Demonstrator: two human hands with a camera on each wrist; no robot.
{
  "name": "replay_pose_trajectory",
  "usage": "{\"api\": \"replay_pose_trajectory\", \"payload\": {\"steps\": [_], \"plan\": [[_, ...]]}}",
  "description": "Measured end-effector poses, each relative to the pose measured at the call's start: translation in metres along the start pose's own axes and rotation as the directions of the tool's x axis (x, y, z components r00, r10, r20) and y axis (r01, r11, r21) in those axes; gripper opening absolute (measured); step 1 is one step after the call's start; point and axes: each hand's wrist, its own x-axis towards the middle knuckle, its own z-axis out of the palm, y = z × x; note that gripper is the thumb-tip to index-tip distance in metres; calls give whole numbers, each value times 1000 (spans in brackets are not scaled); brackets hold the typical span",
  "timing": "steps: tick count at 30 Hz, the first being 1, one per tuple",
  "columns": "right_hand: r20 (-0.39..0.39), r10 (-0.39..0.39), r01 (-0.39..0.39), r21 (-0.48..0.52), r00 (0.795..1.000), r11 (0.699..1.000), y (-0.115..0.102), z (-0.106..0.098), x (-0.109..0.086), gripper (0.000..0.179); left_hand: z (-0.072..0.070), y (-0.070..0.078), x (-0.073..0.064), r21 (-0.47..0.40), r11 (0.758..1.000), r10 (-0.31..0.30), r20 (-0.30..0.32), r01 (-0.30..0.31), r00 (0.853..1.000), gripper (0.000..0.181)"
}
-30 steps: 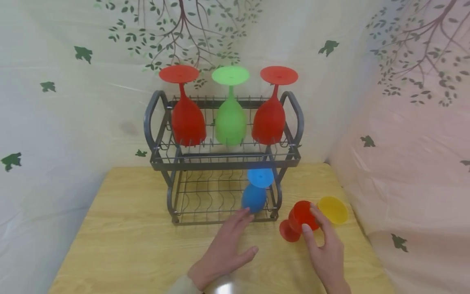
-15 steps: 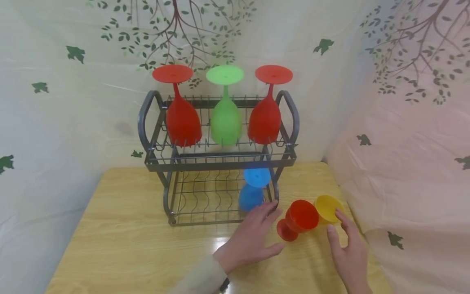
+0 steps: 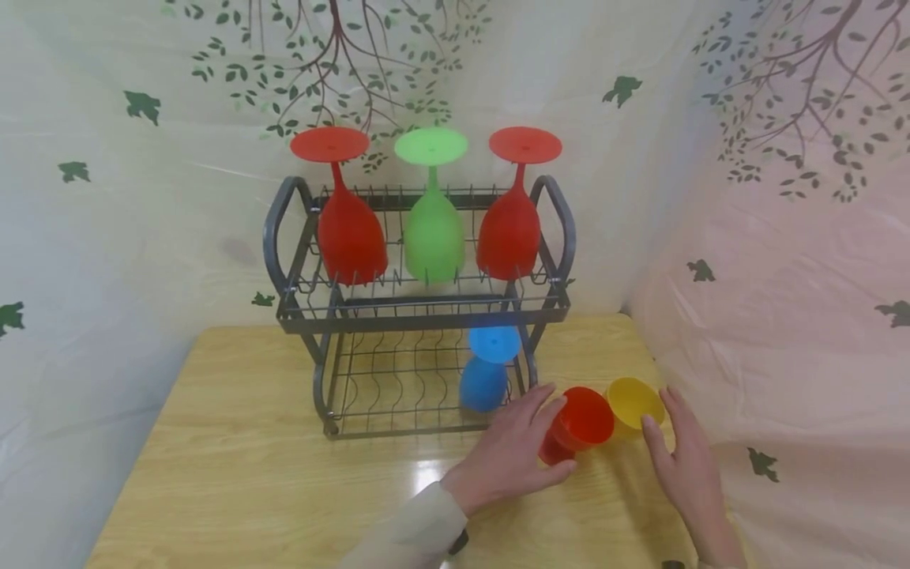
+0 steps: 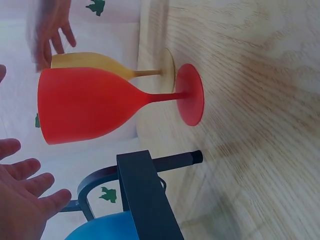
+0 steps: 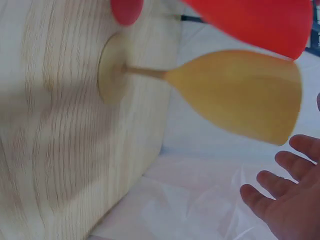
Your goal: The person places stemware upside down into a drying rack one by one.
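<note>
A red goblet (image 3: 584,419) stands upright on the table to the right of the rack, its bowl facing up. Right behind it is a yellow goblet (image 3: 629,401), also upright on its foot. My left hand (image 3: 510,454) reaches beside the red goblet with fingers extended; the left wrist view shows a gap between the fingers (image 4: 37,185) and the red bowl (image 4: 87,102). My right hand (image 3: 686,466) is at the yellow goblet's right side, thumb and fingers spread about its rim. In the right wrist view, those fingers (image 5: 282,185) lie near the yellow bowl (image 5: 240,92) without curling round it.
A two-tier dark wire rack (image 3: 426,320) stands behind the hands. Upside down on its top tier are two red goblets (image 3: 351,237) (image 3: 509,237) and a green goblet (image 3: 434,237). A blue goblet (image 3: 485,383) hangs inverted on the lower right. Printed cloth (image 3: 782,316) borders the wooden table (image 3: 235,474).
My right hand has left the red goblet and moved right to the yellow one. My left hand has shifted right from the rack's front toward the red goblet.
</note>
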Motion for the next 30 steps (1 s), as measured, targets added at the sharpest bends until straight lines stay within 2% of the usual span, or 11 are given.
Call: {"api": "replay_pose_trajectory", "payload": {"steps": [4,10,22,30], "plan": [[38,-31,32,-39,999,999,7,3,7,59,4,2,3,-9,1000,-29,1,29,1000,83],[80,-3,6,-40,997,999,9,7,9,62,5,6,9,-4,999,-41,10,41,999,85],[98,16,-9,-67,995,998,8,6,10,63,10,19,42,52,995,-86,69,82,994,100],[112,39,-31,-72,993,997,7,6,9,64,17,19,54,53,994,-103,50,101,993,102]]}}
